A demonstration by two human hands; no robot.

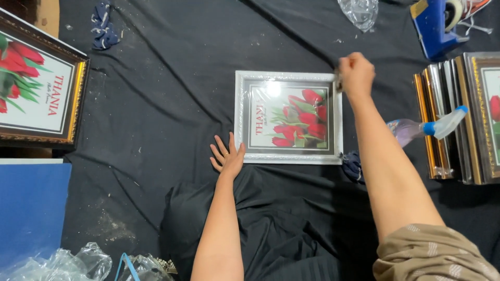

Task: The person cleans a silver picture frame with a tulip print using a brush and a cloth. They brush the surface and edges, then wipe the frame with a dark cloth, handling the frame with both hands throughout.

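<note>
A silver-white picture frame (288, 159) with a print of red tulips lies flat on the black cloth (172, 88) in the middle. My left hand (227, 154) rests flat and spread on the cloth, its fingertips against the frame's lower left corner. My right hand (356, 73) is closed at the frame's upper right corner, gripping a small dark thing there that I cannot make out.
A gold-framed tulip picture (41, 86) lies at the left, a blue board (31, 208) below it. Stacked frames (458, 119) stand at the right with a spray bottle (424, 128) beside them. A blue tape dispenser (435, 26), crumpled plastic (359, 11) and a dark rag (104, 26) lie at the back.
</note>
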